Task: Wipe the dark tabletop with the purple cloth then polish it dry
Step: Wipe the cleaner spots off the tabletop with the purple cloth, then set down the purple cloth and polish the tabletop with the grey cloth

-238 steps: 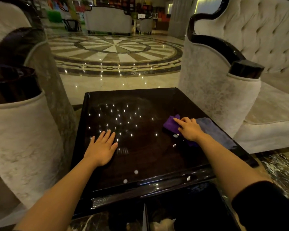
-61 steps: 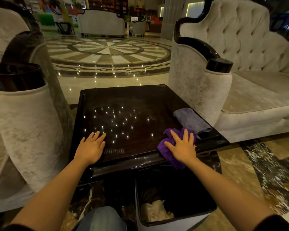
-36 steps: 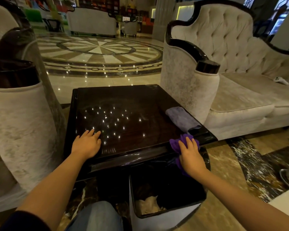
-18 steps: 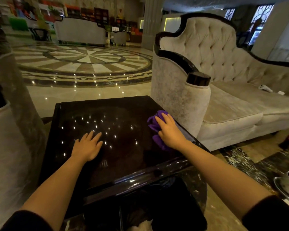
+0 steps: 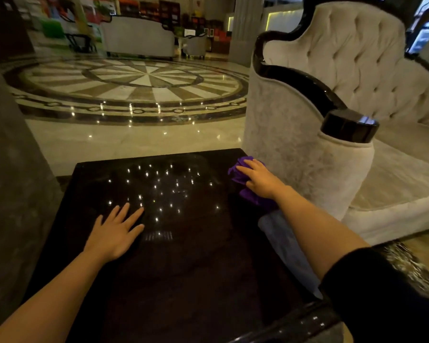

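Observation:
The dark glossy tabletop (image 5: pixel 188 268) fills the lower middle of the head view and mirrors many ceiling lights. My right hand (image 5: pixel 260 179) presses the bunched purple cloth (image 5: pixel 240 174) flat against the far right corner of the table. Part of the cloth sticks out past my fingers and part trails under my wrist. My left hand (image 5: pixel 117 229) lies flat on the tabletop left of centre, fingers spread, holding nothing.
A grey-blue cloth (image 5: pixel 282 248) lies along the table's right edge under my right forearm. A cream tufted sofa arm (image 5: pixel 307 169) with black trim stands tight against the right side. Another upholstered arm (image 5: pixel 8 194) flanks the left. Polished marble floor (image 5: pixel 134 142) lies beyond.
My right hand has carried the purple cloth from the near right edge, up the right side, to the far right corner. My left hand has stayed planted. My head has moved closer.

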`<control>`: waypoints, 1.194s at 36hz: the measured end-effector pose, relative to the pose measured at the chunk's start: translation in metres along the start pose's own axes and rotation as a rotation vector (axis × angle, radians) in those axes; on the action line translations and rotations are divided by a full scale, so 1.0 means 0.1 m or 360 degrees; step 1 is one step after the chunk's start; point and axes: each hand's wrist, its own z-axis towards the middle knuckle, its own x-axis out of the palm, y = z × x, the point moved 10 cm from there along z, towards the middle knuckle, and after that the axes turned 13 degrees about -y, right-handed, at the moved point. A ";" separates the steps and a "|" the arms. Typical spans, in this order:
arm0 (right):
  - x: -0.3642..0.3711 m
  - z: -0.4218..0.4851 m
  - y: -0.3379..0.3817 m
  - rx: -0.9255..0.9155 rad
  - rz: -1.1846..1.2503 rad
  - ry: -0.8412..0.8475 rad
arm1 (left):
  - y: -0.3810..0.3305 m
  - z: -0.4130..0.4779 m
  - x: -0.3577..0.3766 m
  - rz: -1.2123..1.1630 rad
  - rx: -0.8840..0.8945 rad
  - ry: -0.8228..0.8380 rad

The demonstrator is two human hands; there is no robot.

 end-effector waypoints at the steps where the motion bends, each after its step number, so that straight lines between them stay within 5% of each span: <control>1: 0.06 0.07 -0.05 0.0014 0.0022 0.0016 | 0.01 0.00 0.01 -0.0011 0.0000 0.0000; 18: 0.77 0.22 -0.42 0.0098 -0.0125 0.0324 | -0.01 -0.03 0.02 -0.0007 0.0002 0.0017; 26: 0.25 -0.17 -0.48 0.0206 0.0047 0.0001 | -0.02 -0.05 -0.03 -0.0075 -0.0004 0.0011; 37: 0.27 -1.23 -0.62 0.0475 0.0305 0.0112 | -0.05 -0.18 -0.17 0.0127 -0.0098 0.0033; 43: 0.43 -1.45 -0.54 0.0463 0.0011 0.0083 | -0.06 -0.29 -0.20 0.0019 -0.0133 0.0067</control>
